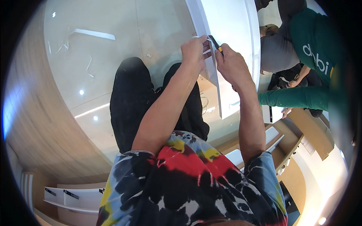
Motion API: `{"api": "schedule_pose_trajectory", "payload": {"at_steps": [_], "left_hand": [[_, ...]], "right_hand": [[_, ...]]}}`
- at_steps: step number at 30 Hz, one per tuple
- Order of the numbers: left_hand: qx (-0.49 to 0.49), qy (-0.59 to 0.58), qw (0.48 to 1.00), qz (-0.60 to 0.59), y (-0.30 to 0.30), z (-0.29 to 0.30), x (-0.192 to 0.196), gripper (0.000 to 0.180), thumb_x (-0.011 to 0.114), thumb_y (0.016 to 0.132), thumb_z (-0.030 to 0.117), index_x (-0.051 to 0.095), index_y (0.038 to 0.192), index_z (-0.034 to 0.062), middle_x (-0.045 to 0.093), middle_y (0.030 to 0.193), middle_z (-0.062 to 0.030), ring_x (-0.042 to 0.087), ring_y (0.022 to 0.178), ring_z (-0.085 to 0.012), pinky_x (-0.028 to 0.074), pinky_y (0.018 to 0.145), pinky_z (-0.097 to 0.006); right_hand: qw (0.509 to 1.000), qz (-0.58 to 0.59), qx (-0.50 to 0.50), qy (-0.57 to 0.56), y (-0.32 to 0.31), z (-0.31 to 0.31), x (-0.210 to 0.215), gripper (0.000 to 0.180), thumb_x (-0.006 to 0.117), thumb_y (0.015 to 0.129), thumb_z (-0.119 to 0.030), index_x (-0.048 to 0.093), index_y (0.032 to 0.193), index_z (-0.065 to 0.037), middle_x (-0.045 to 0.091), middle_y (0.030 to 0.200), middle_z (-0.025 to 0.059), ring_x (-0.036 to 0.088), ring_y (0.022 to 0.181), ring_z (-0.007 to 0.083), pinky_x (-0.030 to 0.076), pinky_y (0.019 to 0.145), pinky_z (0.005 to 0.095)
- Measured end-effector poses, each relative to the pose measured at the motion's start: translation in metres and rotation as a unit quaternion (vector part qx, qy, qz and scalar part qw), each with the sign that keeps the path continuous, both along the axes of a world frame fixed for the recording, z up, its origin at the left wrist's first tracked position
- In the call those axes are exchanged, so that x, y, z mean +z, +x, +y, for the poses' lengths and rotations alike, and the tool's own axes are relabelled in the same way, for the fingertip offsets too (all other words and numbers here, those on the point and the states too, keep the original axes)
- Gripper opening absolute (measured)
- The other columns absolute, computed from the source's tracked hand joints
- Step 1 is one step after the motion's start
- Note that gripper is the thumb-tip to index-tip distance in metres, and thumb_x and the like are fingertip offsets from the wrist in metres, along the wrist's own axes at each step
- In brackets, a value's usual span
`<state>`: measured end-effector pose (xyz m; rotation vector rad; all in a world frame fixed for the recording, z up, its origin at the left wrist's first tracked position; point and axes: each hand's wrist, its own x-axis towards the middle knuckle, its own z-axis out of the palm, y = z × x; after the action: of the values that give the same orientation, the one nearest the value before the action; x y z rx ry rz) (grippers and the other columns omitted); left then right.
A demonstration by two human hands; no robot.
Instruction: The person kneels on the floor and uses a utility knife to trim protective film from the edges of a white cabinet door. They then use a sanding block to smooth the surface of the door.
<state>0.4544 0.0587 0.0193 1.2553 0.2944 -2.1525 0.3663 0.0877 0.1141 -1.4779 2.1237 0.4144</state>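
A long white panel (230, 30) stretches away in front of me, right of my knees. Gripped in my right hand (234, 66) is a black utility knife with a yellow part (220, 49), and its front end lies at the panel's left edge. My left hand (193, 52) is at that same edge, just left of the knife's tip. Its thumb and index finger pinch a thin white strip (197, 37), while the other fingers curl beside the panel. Where the blade meets the panel is too small to make out.
White strip offcuts (96, 34) and thin curls lie on the shiny floor (102, 75). At the right, a person in green (294, 98) works close by, holding a white piece. Brown boards (311, 130) lie at lower right; a white shelf-like piece with black fittings (75, 202) is at lower left.
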Motion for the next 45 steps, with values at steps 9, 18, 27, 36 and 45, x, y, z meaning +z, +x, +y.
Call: {"api": "schedule_pose_trajectory", "payload": {"at_steps": [9, 18, 27, 36, 45], "left_hand": [[-0.031, -0.032, 0.998, -0.033, 0.0, 0.008, -0.011, 0.01, 0.061, 0.092, 0.003, 0.06, 0.095, -0.0063, 0.061, 0.091, -0.014, 0.064, 0.079, -0.0252, 0.058, 0.07, -0.04], [0.002, -0.019, 1.0, -0.01, -0.002, 0.015, -0.013, 0.011, 0.06, 0.092, -0.001, 0.059, 0.097, -0.0103, 0.062, 0.094, -0.0162, 0.065, 0.081, -0.0256, 0.059, 0.068, -0.037], [0.014, -0.011, 1.0, -0.018, -0.003, 0.017, -0.014, 0.01, 0.06, 0.092, -0.003, 0.059, 0.097, -0.0111, 0.061, 0.098, -0.0175, 0.065, 0.082, -0.0249, 0.061, 0.071, -0.035], [-0.015, 0.012, 1.0, -0.017, -0.012, 0.039, -0.026, 0.007, 0.057, 0.094, -0.002, 0.058, 0.095, -0.0078, 0.06, 0.097, -0.0163, 0.065, 0.083, -0.0258, 0.06, 0.069, -0.037], [-0.046, 0.01, 0.999, 0.007, -0.008, 0.048, -0.036, 0.015, 0.062, 0.092, 0.002, 0.055, 0.101, -0.0071, 0.062, 0.096, -0.0162, 0.068, 0.083, -0.0293, 0.059, 0.066, -0.042]], "right_hand": [[0.997, 0.06, 0.055, 0.01, 0.008, 0.003, -0.002, 0.024, 0.05, 0.099, -0.022, 0.052, 0.095, 0.001, 0.068, 0.079, 0.0244, 0.069, 0.081, 0.0401, 0.055, 0.073, 0.0493], [0.995, 0.056, 0.085, -0.019, 0.007, -0.002, -0.016, 0.014, 0.052, 0.093, -0.01, 0.053, 0.091, 0.003, 0.068, 0.079, 0.0242, 0.07, 0.08, 0.0401, 0.056, 0.072, 0.0483], [0.997, 0.055, 0.048, 0.019, 0.012, -0.001, -0.005, 0.017, 0.053, 0.092, -0.012, 0.053, 0.094, 0.005, 0.068, 0.081, 0.0259, 0.069, 0.082, 0.0405, 0.055, 0.076, 0.05], [0.995, 0.057, 0.081, 0.018, 0.012, 0.006, -0.011, 0.021, 0.049, 0.098, -0.018, 0.052, 0.096, 0.003, 0.068, 0.085, 0.025, 0.069, 0.084, 0.0403, 0.055, 0.074, 0.0489], [0.998, 0.052, 0.039, 0.026, 0.008, 0.01, -0.016, 0.024, 0.049, 0.099, -0.021, 0.051, 0.099, 0.003, 0.068, 0.084, 0.0249, 0.069, 0.084, 0.0412, 0.054, 0.074, 0.0505]]}}
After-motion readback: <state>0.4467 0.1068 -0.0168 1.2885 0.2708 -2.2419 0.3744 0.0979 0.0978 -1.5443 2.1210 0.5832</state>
